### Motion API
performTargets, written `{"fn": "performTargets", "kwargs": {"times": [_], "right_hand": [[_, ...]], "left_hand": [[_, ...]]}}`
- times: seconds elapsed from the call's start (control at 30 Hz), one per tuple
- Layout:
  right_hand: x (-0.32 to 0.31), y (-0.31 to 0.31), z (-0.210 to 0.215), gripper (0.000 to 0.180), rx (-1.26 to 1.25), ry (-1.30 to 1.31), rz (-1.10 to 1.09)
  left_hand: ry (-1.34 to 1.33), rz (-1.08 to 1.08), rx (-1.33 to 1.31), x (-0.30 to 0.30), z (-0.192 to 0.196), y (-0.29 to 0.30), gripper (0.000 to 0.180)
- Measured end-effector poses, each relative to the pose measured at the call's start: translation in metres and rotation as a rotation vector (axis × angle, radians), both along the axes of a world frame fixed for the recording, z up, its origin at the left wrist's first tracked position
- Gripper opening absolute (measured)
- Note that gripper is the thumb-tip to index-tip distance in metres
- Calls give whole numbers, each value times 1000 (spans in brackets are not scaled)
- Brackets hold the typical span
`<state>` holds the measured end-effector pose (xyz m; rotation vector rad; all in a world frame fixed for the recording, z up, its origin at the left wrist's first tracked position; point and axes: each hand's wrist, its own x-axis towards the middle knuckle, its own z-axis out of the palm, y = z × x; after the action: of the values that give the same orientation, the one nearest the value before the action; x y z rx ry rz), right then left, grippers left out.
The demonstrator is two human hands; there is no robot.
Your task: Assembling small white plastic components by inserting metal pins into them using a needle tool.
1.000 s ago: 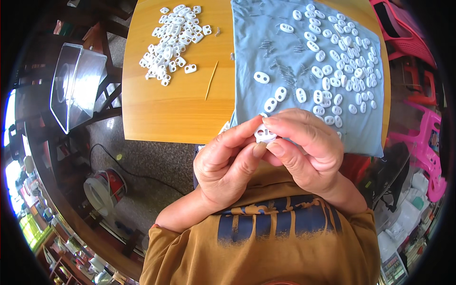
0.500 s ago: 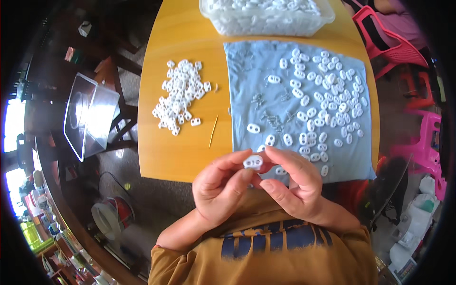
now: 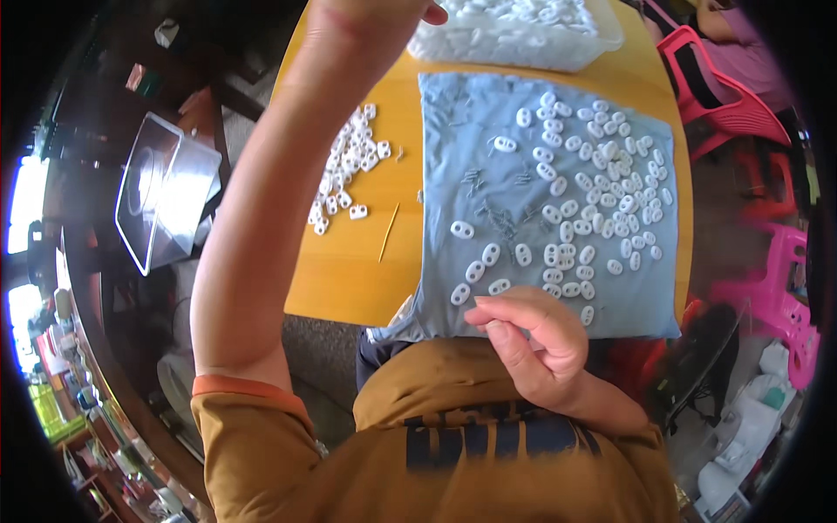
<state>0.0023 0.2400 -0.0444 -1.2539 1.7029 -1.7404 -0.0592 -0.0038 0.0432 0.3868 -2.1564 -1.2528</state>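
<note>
Head view: see white two-holed pieces (image 3: pixel 462 230), likely light, stiff, slick, best pinched by the rims, on the blue cloth (image 3: pixel 475 87) beyond the right hand (image 3: pixel 551 342), loosely curled around nothing visible, but cannot tell the grip of the left hand (image 3: pixel 390 10) near the tub (image 3: pixel 523 54).

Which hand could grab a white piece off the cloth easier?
Probably the right hand: it's near white two-holed pieces on the blue cloth; the left hand, partly cut off, is by the plastic tub.
</note>
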Motion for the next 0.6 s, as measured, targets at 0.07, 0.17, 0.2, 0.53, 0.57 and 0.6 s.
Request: {"fn": "performTargets", "kwargs": {"times": [0.07, 0.17, 0.2, 0.53, 0.57, 0.6], "right_hand": [[1, 3, 0, 23, 4, -73, -17], [-3, -3, -7, 22, 19, -74, -9], [-5, -4, -8, 21, 24, -31, 11], [1, -24, -13, 22, 6, 89, 108], [1, -24, -13, 22, 1, 105, 121], [1, -24, -13, 22, -4, 121, 134]], "left_hand": [[41, 16, 10, 36, -11, -6, 30], [-9, 87, 99, 92, -42, -8, 22], [-34, 140, 172, 109, -53, -4, 21], [-249, 291, -412, 183, -114, 41, 17], [-248, 291, -410, 182, -116, 39, 17], [-297, 287, -439, 181, -118, 38, 17]]}}
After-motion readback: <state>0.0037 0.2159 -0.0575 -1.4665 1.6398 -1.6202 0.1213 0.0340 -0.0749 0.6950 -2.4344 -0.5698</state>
